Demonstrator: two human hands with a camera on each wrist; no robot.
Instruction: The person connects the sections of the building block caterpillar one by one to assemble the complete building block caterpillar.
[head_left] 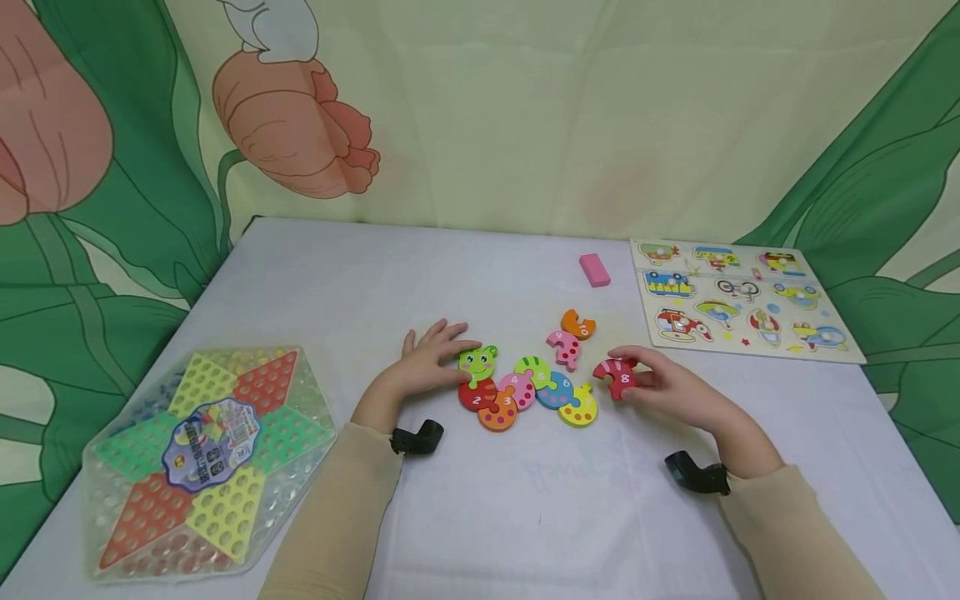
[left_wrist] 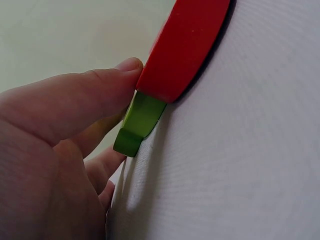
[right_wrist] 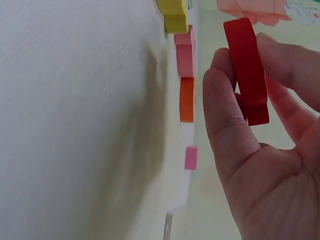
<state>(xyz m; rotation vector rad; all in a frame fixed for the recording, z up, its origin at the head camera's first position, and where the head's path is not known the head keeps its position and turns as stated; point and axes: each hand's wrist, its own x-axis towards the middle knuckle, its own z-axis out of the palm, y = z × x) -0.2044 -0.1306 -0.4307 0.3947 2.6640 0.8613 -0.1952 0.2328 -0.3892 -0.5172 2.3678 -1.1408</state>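
My right hand (head_left: 663, 383) pinches a red puzzle piece numbered 8 (head_left: 620, 379) between thumb and fingers. In the right wrist view this red piece (right_wrist: 247, 70) is held above the cloth, edge-on. A caterpillar row lies on the table: a green smiling head (head_left: 477, 362), red 2 (head_left: 478, 396), orange 3 (head_left: 498, 412), pink 4 (head_left: 517, 390), a green piece (head_left: 533, 369), blue 6 (head_left: 556, 392) and a yellow piece (head_left: 579, 408). At the head, my left hand (head_left: 426, 364) rests with fingers spread, index and thumb touching its edge; the left wrist view shows the thumb tip against the red piece (left_wrist: 185, 50).
Beyond the row lie a loose pink piece (head_left: 564, 348) and an orange piece (head_left: 578, 323). A pink block (head_left: 595, 270) sits farther back. A vehicle puzzle board (head_left: 750, 300) lies at the back right, and a hexagonal Chinese checkers box (head_left: 217, 462) at the left.
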